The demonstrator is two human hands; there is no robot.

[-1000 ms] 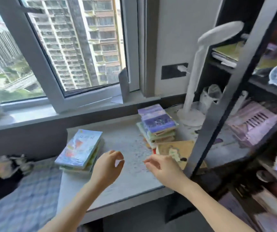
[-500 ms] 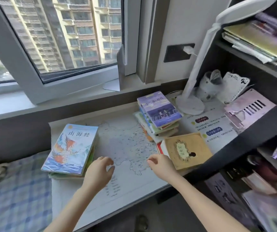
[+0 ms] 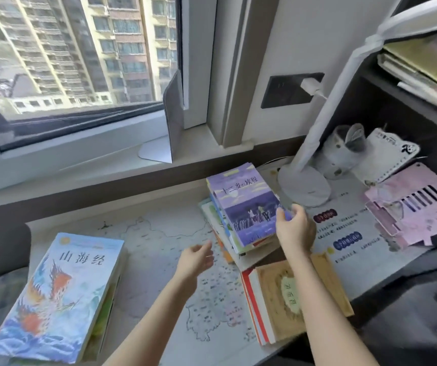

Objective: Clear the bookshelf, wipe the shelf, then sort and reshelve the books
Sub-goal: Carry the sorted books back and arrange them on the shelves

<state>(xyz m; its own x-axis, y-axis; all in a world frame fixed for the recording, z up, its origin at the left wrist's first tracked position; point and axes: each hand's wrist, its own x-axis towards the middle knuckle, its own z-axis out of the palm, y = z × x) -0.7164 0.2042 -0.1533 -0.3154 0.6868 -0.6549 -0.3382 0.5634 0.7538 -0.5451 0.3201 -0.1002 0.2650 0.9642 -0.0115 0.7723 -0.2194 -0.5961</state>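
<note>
your right hand (image 3: 295, 228) pinches the near right corner of the purple book (image 3: 243, 204), thumb on the cover and fingers curled behind the edge. that book lies on top of a loose, fanned stack of books (image 3: 222, 241) on the counter (image 3: 146, 233), toward 1 o'clock from the middle of the view, with the round lamp base (image 3: 304, 188) just beside it at its 2 o'clock. it looks like a thin paperback: light, a little floppy, with a glossy cover that may slide on the one beneath. a corner pinch will likely let it droop, so a hold along the spine or long edge, with a hand under it, should be steadier. your left hand (image 3: 195, 260) is at the stack's 8 o'clock, fingers loosely spread, palm turned toward the books, holding nothing; whether it touches the counter is unclear. a tan book (image 3: 270, 299) lies at 5 o'clock, partly under your right forearm, and a blue phoenix book (image 3: 61, 294) lies at 8 o'clock.
</note>
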